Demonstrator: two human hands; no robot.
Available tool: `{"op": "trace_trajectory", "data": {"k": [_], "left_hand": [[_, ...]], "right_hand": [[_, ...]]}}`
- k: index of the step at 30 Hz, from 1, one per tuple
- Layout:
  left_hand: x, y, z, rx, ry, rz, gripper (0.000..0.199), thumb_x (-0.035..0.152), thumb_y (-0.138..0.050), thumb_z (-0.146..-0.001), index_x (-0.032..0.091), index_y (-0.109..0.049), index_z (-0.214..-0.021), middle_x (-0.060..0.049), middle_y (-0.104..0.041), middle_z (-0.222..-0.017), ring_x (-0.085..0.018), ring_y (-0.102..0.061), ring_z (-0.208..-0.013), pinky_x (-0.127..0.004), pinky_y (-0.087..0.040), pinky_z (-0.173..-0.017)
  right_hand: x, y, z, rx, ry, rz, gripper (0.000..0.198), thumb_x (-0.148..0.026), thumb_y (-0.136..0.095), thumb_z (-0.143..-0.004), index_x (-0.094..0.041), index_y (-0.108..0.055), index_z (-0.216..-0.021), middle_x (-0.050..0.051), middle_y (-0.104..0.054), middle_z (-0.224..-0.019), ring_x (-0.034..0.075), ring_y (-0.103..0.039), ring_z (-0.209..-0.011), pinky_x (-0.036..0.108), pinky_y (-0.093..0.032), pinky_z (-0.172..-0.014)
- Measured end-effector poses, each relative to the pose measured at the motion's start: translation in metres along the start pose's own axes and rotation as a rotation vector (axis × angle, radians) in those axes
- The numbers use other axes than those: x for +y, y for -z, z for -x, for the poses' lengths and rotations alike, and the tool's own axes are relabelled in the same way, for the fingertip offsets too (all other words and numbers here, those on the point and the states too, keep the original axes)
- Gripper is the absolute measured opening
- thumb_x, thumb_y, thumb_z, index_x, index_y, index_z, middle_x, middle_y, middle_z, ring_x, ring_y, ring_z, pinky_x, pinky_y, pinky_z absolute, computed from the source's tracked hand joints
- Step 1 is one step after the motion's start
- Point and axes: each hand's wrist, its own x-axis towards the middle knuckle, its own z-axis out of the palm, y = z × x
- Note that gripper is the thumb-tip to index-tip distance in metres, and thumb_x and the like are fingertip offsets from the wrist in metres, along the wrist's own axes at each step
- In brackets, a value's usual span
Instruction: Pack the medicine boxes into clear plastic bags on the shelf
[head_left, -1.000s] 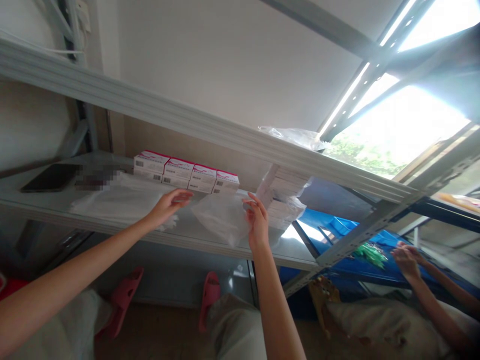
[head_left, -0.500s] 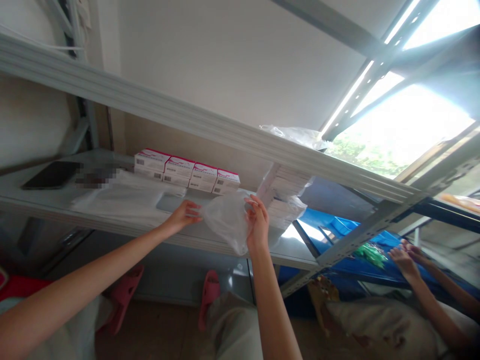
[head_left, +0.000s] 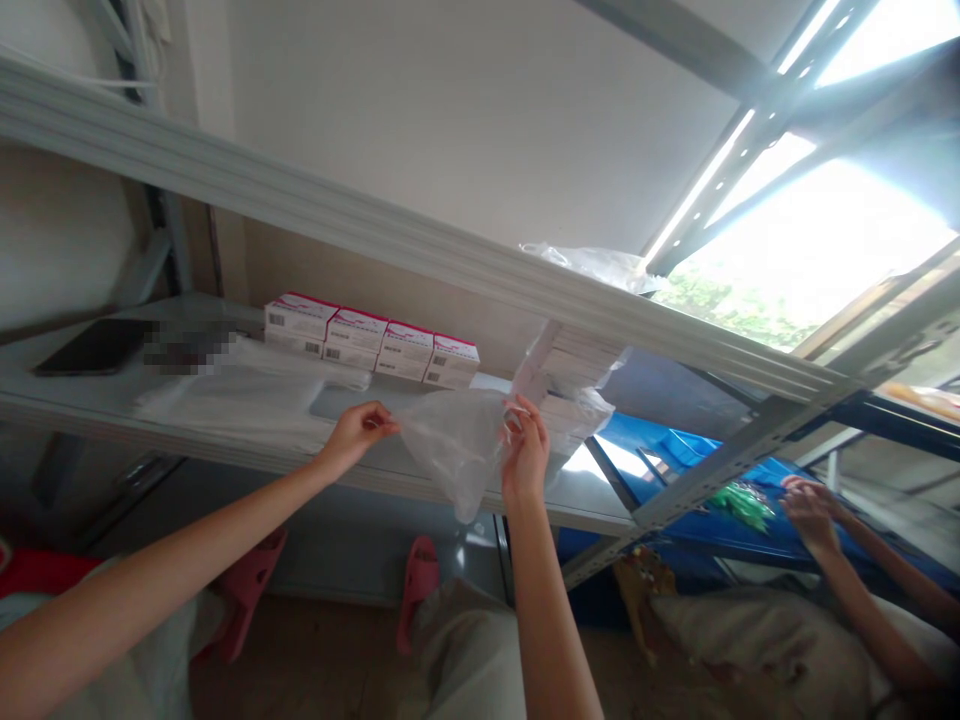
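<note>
A clear plastic bag (head_left: 454, 440) is stretched between my two hands above the front edge of the grey shelf (head_left: 97, 402). My left hand (head_left: 358, 438) pinches the bag's left corner between thumb and fingers. At the other side, my right hand (head_left: 525, 450) grips the upper right edge, its fingers curled round the film. The bag's lower end hangs down in a point, past the shelf edge. Behind it stand white and pink boxes (head_left: 360, 340), stacked in a row against the wall. Flat clear bags (head_left: 232, 395) lie on the shelf left of my left hand.
A dark flat device (head_left: 94, 347) lies at the shelf's left end. More packed boxes in plastic (head_left: 574, 400) stand right of my hands. A metal beam (head_left: 420, 250) crosses above. At the right, another person's hands (head_left: 810, 515) work near a green bundle (head_left: 742, 505) on blue sheeting.
My left hand has closed on the bag's left corner, its fingers having been spread before. The bag is now pulled wider and hangs slightly lower. My right hand has shifted slightly right.
</note>
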Motion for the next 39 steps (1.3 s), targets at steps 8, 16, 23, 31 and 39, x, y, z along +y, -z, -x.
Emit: {"op": "trace_trajectory", "data": {"k": [8, 16, 23, 31, 39], "left_hand": [[0.038, 0.039, -0.021, 0.051, -0.084, -0.045, 0.025, 0.041, -0.070, -0.069, 0.018, -0.061, -0.070, -0.002, -0.068, -0.067, -0.017, -0.063, -0.068, -0.027, -0.048, -0.068], [0.065, 0.051, -0.027, 0.041, -0.146, -0.175, 0.026, 0.044, -0.065, -0.073, 0.019, -0.062, -0.072, -0.001, -0.066, -0.068, -0.016, -0.061, -0.066, -0.026, -0.049, -0.067], [0.073, 0.042, -0.029, 0.112, -0.114, -0.057, 0.035, 0.053, -0.060, -0.075, 0.020, -0.051, -0.081, 0.004, -0.056, -0.059, -0.014, -0.059, -0.056, -0.025, -0.047, -0.056], [0.072, 0.050, -0.044, 0.130, -0.130, -0.133, 0.031, 0.048, -0.059, -0.077, 0.018, -0.053, -0.083, 0.006, -0.053, -0.050, -0.008, -0.040, -0.033, -0.020, -0.029, -0.035], [0.044, 0.053, -0.065, 0.180, -0.140, -0.158, 0.028, 0.046, -0.060, -0.076, 0.019, -0.055, -0.081, 0.007, -0.048, -0.048, -0.007, -0.037, -0.032, -0.019, -0.027, -0.034]], "right_hand": [[-0.009, 0.033, -0.018, -0.117, -0.014, 0.027, 0.028, -0.037, -0.067, -0.067, -0.021, -0.068, -0.090, 0.000, -0.068, -0.083, 0.008, -0.051, -0.053, 0.025, -0.043, -0.058], [-0.021, 0.061, -0.039, -0.232, -0.024, 0.251, 0.028, -0.041, -0.074, -0.063, -0.018, -0.072, -0.080, 0.001, -0.065, -0.069, 0.014, -0.057, -0.062, 0.028, -0.046, -0.062], [-0.043, 0.060, -0.030, -0.475, 0.010, 0.377, 0.043, -0.032, -0.084, -0.054, -0.024, -0.074, -0.095, 0.003, -0.071, -0.083, 0.020, -0.062, -0.081, 0.036, -0.050, -0.078], [-0.042, 0.060, -0.036, -0.430, 0.152, 0.560, 0.025, -0.045, -0.077, -0.063, -0.021, -0.075, -0.066, 0.004, -0.069, -0.065, 0.019, -0.060, -0.063, 0.036, -0.048, -0.068], [-0.002, 0.060, -0.057, -0.324, -0.009, 0.368, 0.041, -0.055, -0.078, -0.056, -0.017, -0.074, -0.072, 0.004, -0.070, -0.068, 0.015, -0.058, -0.056, 0.032, -0.048, -0.059]]}}
